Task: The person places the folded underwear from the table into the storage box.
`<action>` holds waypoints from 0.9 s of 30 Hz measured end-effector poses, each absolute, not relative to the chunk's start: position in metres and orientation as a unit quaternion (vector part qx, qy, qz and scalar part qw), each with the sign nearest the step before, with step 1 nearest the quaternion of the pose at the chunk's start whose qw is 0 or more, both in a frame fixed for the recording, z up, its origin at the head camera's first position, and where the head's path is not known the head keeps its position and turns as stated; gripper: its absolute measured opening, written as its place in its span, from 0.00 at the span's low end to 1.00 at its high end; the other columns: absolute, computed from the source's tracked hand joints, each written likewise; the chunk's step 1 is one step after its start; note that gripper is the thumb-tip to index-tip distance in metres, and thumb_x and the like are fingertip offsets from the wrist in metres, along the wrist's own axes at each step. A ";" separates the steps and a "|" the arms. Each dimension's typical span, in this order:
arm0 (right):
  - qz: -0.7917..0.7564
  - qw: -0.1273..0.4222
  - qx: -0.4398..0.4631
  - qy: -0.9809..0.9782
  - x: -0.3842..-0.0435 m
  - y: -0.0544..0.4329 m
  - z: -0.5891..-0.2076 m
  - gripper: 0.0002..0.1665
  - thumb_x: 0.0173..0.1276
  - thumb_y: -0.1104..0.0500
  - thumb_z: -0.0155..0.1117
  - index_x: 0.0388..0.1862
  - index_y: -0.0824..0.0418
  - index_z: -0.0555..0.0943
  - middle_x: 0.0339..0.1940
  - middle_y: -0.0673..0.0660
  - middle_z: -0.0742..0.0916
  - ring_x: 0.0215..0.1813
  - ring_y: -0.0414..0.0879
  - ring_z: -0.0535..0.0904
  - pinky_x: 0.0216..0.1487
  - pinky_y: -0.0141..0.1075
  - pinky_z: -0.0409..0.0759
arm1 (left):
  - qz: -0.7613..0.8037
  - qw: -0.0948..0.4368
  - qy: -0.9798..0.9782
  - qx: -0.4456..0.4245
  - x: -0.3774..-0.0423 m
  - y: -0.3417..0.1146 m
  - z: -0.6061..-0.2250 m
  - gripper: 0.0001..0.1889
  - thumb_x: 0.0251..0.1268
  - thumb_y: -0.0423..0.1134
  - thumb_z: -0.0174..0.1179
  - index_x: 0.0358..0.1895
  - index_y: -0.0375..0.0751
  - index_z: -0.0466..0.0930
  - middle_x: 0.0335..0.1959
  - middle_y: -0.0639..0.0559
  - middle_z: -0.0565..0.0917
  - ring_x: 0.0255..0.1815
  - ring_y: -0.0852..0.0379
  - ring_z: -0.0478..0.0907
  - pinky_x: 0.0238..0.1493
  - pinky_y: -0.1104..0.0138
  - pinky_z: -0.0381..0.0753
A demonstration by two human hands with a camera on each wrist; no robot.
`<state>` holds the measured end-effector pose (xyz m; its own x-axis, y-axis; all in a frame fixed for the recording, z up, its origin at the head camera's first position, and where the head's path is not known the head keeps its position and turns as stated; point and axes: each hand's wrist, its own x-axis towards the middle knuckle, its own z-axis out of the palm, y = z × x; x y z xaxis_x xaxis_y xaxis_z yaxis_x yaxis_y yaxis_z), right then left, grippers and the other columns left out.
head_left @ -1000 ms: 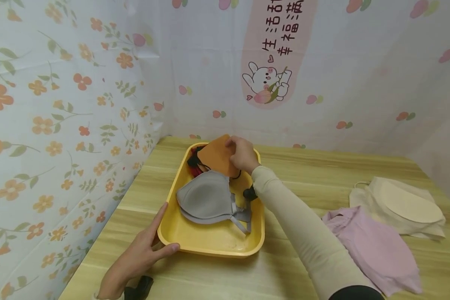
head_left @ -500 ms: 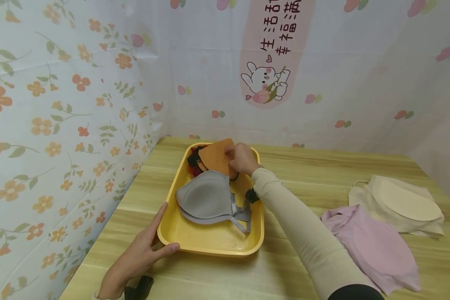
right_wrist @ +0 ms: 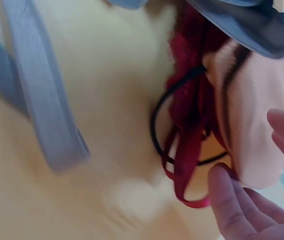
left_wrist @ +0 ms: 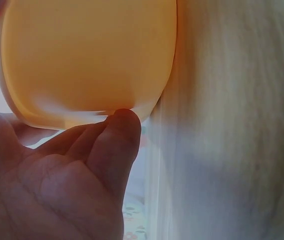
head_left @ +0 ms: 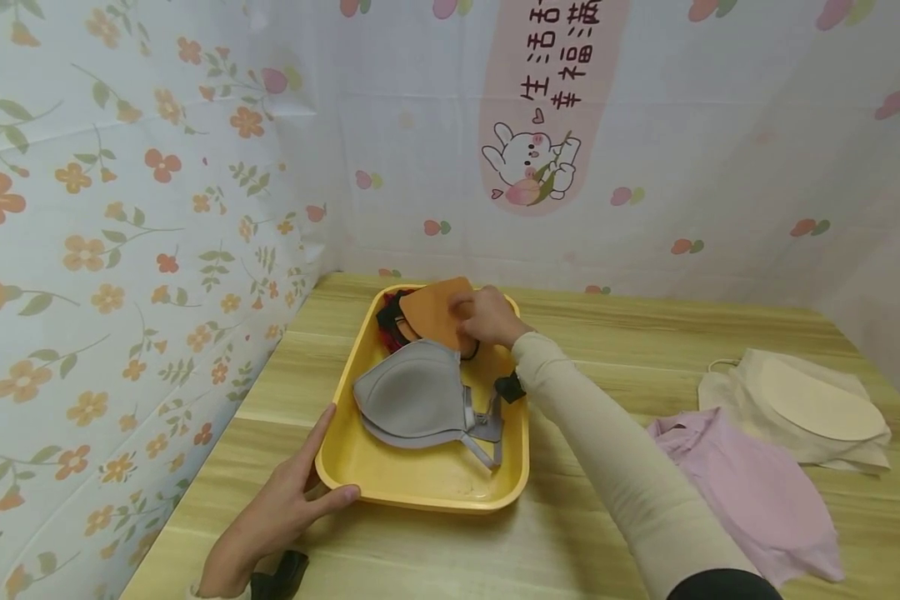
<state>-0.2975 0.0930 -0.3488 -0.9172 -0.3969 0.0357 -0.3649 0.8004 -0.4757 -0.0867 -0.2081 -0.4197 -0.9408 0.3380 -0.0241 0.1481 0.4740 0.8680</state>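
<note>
Head view: the orange cup point(head_left: 431, 307) lies at the far end of the yellow tray point(head_left: 420, 482), slanting up toward the rim. The right hand point(head_left: 492, 317) is at its right-hand side, reaching over the tray's right wall; its fingertips overlap the orange cloth, loosely bent, index and thumb apart. In the right wrist view the digits also stand spread, the cloth between them looking pale peach: one pair of fingertips at its right edge, the others just beside its lower end. Whether they press on it I cannot tell.

Left of the orange cup, partly under it, are a black band point(head_left: 387, 317) and red lace point(head_left: 391, 339). Close up, a thin black cord point(right_wrist: 155, 115) loops out past the lace, and a red strap point(right_wrist: 185, 170) curls near the lower fingertips.

The grey bra point(head_left: 412, 396) lies nearer the person, its upper edge against the orange cup, its straps toward the tray's right wall.

The left hand point(head_left: 288, 497) steadies the tray's near left corner, fingers extended along the outer side, thumb spread away from them onto the near rim.

On the wooden table point(head_left: 360, 554), well to the right, a pink garment point(head_left: 753, 492) lies in front of a cream garment point(head_left: 802, 408).
</note>
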 end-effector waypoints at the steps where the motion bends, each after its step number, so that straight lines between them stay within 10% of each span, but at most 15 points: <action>1: -0.247 0.035 -0.207 0.946 -0.297 0.094 -0.346 0.26 0.63 0.68 0.60 0.62 0.60 0.82 0.41 0.67 0.90 0.57 0.61 0.78 0.63 0.46 0.76 | 0.493 0.097 0.853 0.140 -0.086 -0.208 -0.420 0.53 0.69 0.44 0.65 0.83 0.56 0.32 0.82 0.33 0.48 0.77 0.36 0.62 0.66 0.66 0.74; 7: -0.264 0.063 -0.212 0.939 -0.294 0.098 -0.330 0.25 0.68 0.63 0.62 0.65 0.62 0.80 0.50 0.68 0.88 0.28 0.46 0.69 0.38 0.36 0.71 | 0.499 0.100 0.850 0.139 -0.086 -0.209 -0.422 0.53 0.69 0.45 0.65 0.83 0.56 0.32 0.82 0.34 0.48 0.77 0.36 0.61 0.64 0.74 0.72; 14: -0.269 0.097 -0.159 0.945 -0.290 0.112 -0.315 0.27 0.70 0.56 0.65 0.65 0.63 0.78 0.71 0.63 0.77 0.68 0.59 0.73 0.67 0.49 0.76 | 0.488 0.087 0.855 0.155 -0.089 -0.211 -0.421 0.53 0.69 0.44 0.65 0.83 0.53 0.32 0.82 0.33 0.49 0.76 0.36 0.63 0.64 0.74 0.72; 22: -0.250 0.127 -0.121 0.952 -0.284 0.133 -0.299 0.26 0.68 0.53 0.67 0.61 0.65 0.80 0.67 0.66 0.79 0.46 0.53 0.80 0.44 0.39 0.82 | 0.484 0.091 0.858 0.147 -0.088 -0.209 -0.419 0.53 0.69 0.44 0.65 0.83 0.52 0.32 0.82 0.33 0.49 0.77 0.36 0.62 0.67 0.61 0.74; 27: -0.270 0.137 -0.105 0.947 -0.280 0.150 -0.294 0.24 0.69 0.54 0.66 0.60 0.66 0.80 0.63 0.67 0.81 0.48 0.55 0.80 0.47 0.42 0.85 | 0.487 0.091 0.856 0.150 -0.088 -0.209 -0.420 0.52 0.69 0.43 0.64 0.83 0.53 0.32 0.82 0.32 0.49 0.76 0.35 0.63 0.66 0.66 0.74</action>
